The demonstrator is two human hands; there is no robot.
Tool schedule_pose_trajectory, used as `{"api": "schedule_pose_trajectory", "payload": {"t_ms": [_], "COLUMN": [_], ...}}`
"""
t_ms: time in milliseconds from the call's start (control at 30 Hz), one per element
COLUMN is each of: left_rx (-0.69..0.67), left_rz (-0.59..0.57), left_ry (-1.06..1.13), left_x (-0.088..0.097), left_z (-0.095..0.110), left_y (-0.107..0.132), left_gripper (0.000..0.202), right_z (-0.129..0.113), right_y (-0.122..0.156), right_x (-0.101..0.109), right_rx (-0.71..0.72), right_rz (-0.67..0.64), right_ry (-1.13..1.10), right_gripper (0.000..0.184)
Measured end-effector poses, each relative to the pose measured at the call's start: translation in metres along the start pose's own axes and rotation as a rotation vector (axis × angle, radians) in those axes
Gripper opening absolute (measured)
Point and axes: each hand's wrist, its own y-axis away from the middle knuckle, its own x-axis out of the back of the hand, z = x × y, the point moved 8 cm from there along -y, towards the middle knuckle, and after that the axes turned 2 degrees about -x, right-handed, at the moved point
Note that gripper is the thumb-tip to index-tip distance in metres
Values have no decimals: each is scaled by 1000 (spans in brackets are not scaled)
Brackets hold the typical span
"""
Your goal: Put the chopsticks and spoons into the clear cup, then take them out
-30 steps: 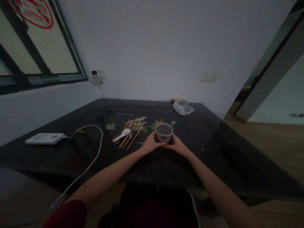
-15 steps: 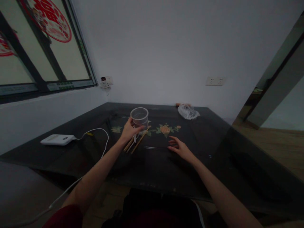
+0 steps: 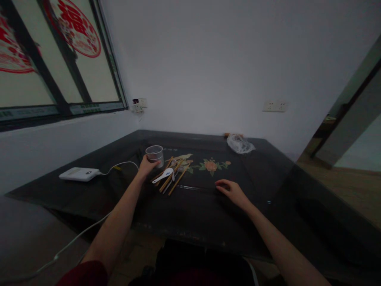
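Note:
My left hand [image 3: 145, 167] is closed around the side of a clear plastic cup [image 3: 155, 155], which stands upright at the left of a loose pile of utensils. In that pile lie several wooden chopsticks [image 3: 179, 180] and a white ceramic spoon [image 3: 163, 175] with a blue mark in its bowl. More spoons lie partly hidden among the sticks. My right hand [image 3: 232, 192] hovers low over the table, right of the pile, with bent fingers apart from the thumb and nothing between them.
The dark glossy table [image 3: 190, 214] bears a printed flower pattern. A white power bank [image 3: 79, 174] with a white cable [image 3: 89, 227] sits on the left; the cable runs off the near edge. A crumpled clear plastic bag [image 3: 239, 144] lies at the back, by the wall.
My left hand has moved the cup left and slightly down, uncovering the chopsticks and the white spoon. My right hand's fingers have drawn closer together. The view has shifted slightly.

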Motion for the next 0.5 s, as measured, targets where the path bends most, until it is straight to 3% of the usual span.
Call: {"api": "schedule_pose_trajectory", "payload": {"t_ms": [500], "left_rx": [32], "left_rz": [-6], "left_ry": [-97], "left_x": [-9], "left_z": [-27], "left_y": [-5], "left_gripper": [62], "right_z": [-3], "right_y": [0], "right_x": [0], "right_rx": [1], "right_rz": [-16], "right_ry": [16], "right_gripper": [21]}}
